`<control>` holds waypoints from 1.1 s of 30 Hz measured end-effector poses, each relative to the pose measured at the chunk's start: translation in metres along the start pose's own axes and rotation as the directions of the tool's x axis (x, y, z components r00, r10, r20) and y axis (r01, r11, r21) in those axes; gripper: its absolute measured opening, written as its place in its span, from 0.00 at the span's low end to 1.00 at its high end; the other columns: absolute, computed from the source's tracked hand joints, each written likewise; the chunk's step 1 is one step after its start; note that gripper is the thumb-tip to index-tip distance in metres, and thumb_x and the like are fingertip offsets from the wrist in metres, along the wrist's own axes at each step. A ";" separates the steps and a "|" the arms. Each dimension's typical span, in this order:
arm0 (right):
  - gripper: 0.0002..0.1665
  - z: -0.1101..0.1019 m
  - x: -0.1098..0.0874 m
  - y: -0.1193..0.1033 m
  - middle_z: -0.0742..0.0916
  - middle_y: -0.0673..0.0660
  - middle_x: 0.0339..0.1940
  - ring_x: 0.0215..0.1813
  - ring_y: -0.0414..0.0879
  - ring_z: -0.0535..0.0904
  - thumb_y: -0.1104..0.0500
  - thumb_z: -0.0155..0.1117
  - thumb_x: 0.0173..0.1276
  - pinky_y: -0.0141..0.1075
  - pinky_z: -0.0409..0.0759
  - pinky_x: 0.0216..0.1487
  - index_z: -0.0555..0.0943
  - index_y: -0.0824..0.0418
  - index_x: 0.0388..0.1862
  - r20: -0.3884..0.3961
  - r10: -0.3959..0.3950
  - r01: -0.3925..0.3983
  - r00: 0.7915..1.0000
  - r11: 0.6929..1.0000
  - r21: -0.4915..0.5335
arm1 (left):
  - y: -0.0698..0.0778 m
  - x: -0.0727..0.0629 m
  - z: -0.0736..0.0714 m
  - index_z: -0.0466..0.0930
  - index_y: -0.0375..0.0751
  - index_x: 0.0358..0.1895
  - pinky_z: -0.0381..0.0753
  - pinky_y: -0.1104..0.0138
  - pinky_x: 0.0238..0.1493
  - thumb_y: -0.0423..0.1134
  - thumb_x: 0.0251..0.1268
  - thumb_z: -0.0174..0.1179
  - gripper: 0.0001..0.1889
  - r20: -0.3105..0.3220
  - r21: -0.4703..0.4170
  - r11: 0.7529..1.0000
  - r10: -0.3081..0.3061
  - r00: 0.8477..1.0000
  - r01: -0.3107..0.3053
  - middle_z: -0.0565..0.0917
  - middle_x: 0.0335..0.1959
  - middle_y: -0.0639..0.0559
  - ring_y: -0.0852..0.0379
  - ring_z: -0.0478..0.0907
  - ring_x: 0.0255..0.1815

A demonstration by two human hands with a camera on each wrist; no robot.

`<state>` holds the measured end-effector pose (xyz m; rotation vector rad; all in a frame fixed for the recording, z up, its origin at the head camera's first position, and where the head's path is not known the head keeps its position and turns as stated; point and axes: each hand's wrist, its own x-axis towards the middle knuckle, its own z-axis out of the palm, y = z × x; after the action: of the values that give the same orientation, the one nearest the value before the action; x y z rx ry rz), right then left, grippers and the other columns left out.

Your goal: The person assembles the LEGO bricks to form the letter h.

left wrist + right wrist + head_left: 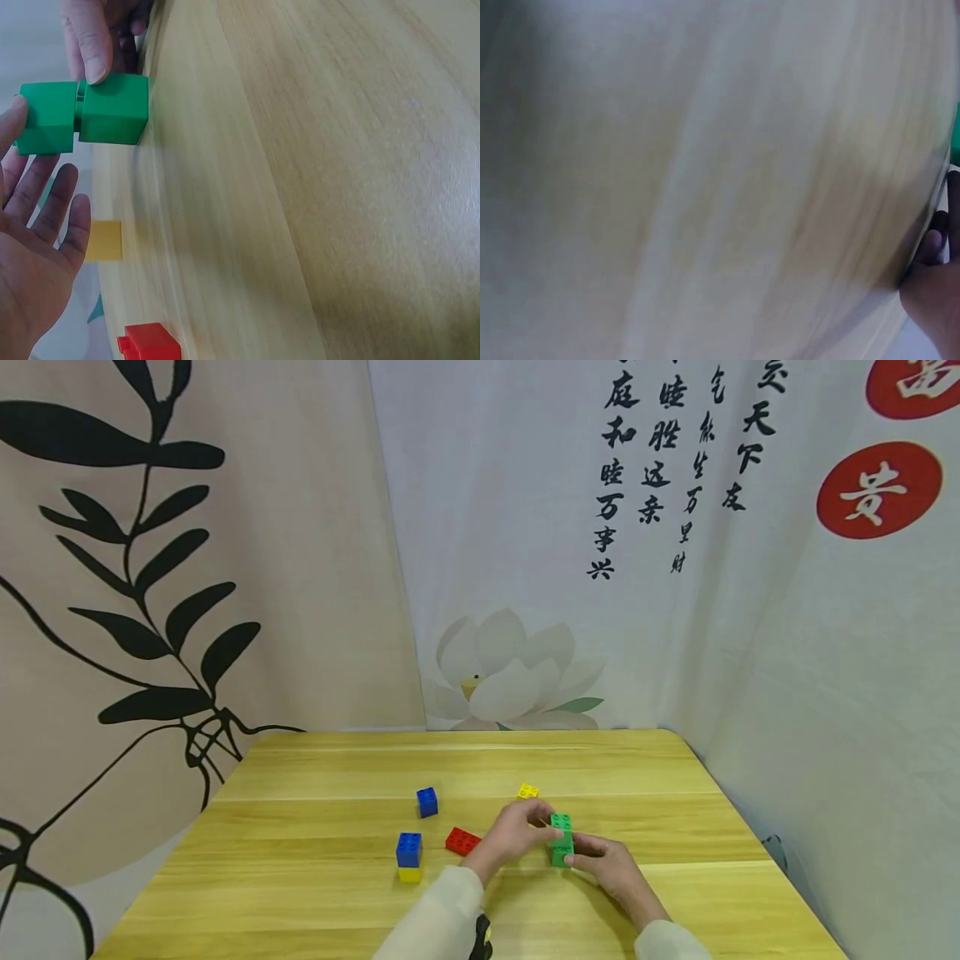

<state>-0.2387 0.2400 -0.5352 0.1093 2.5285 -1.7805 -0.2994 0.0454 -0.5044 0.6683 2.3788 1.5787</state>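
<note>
Two green toy building bricks stand one above the other between my hands, with studs showing in a narrow gap in the left wrist view. My left hand (516, 832) pinches the upper green brick (46, 118) between thumb and fingers, its other fingers spread. The lower green brick (115, 109) is gripped by my right hand (611, 870), thumb on its near side. In the right wrist view only part of my right hand (934, 289) shows at the edge, beside a sliver of green.
On the wooden table (322, 893), left of my hands, lie a red brick (462, 841), a blue brick (427, 802) and another blue brick (409, 849) on a yellow one (409, 875). Behind my left hand a yellow brick (528, 790) is partly hidden. Printed curtains hang behind the table.
</note>
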 end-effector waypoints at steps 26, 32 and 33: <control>0.28 -0.001 -0.002 0.000 0.85 0.61 0.56 0.63 0.62 0.76 0.56 0.74 0.62 0.59 0.69 0.63 0.81 0.64 0.60 0.002 0.001 -0.001 1.000 1.000 -0.011 | 0.001 -0.002 0.005 0.84 0.50 0.47 0.78 0.64 0.39 0.45 0.64 0.68 0.11 0.025 -0.009 1.000 0.012 1.000 -0.011 0.83 0.39 0.60 0.59 0.77 0.40; 0.28 -0.001 -0.002 -0.001 0.85 0.61 0.55 0.62 0.61 0.76 0.58 0.75 0.61 0.59 0.69 0.63 0.82 0.65 0.59 -0.013 -0.002 0.002 1.000 1.000 -0.015 | 0.002 -0.002 0.005 0.85 0.51 0.46 0.78 0.66 0.37 0.44 0.64 0.69 0.10 0.025 0.027 0.999 0.026 0.999 -0.027 0.82 0.38 0.61 0.60 0.77 0.38; 0.28 -0.001 -0.002 -0.001 0.85 0.61 0.55 0.62 0.61 0.76 0.58 0.75 0.61 0.58 0.70 0.62 0.81 0.65 0.59 -0.011 -0.006 0.006 1.000 1.000 -0.017 | 0.002 -0.002 0.005 0.85 0.51 0.46 0.78 0.66 0.36 0.44 0.64 0.69 0.10 0.028 0.032 0.999 0.027 0.999 -0.028 0.82 0.38 0.61 0.60 0.76 0.38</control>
<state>-0.2364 0.2400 -0.5335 0.1109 2.5534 -1.7650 -0.2955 0.0492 -0.5042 0.7267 2.3901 1.5354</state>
